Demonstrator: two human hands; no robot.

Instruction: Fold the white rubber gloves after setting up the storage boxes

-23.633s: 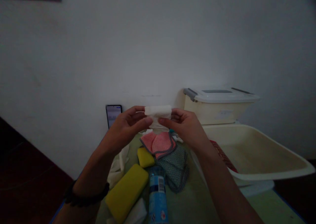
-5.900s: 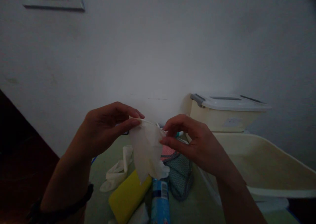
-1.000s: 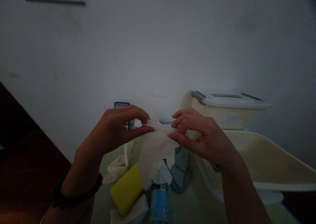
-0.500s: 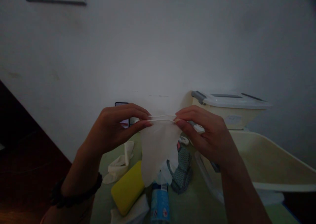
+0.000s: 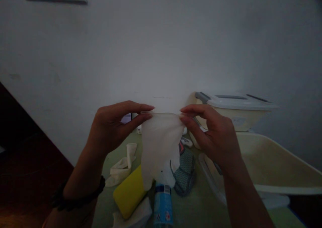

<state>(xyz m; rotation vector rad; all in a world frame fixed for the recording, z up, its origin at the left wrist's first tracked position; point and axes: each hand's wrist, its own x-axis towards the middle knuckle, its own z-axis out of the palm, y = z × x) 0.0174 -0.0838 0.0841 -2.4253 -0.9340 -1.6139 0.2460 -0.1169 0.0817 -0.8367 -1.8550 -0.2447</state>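
Note:
A thin white disposable glove [image 5: 159, 144] hangs fingers-down between my two hands, its cuff stretched level at the top. My left hand [image 5: 114, 125] pinches one corner of the cuff between thumb and fingers. At the other corner, my right hand [image 5: 210, 130] grips the cuff the same way. Behind and below the glove stand a blue bottle [image 5: 163, 204], a yellow sponge-like block [image 5: 130, 192] and a grey-green knitted item [image 5: 184, 171], each partly covered by it. Another white glove [image 5: 123, 167] lies crumpled on the table to the left.
An open cream bin [image 5: 276, 161] takes up the right side, with a lidded cream storage box [image 5: 231, 115] behind it. White cloth [image 5: 137, 216] lies under the yellow block. A phone [image 5: 126, 118] shows behind my left hand. The green table [image 5: 196, 208] meets a wall.
Both hands have risen slightly, and the glove's cuff with them. My fingers have opened out a little, and the two cuff edges now lie closer together.

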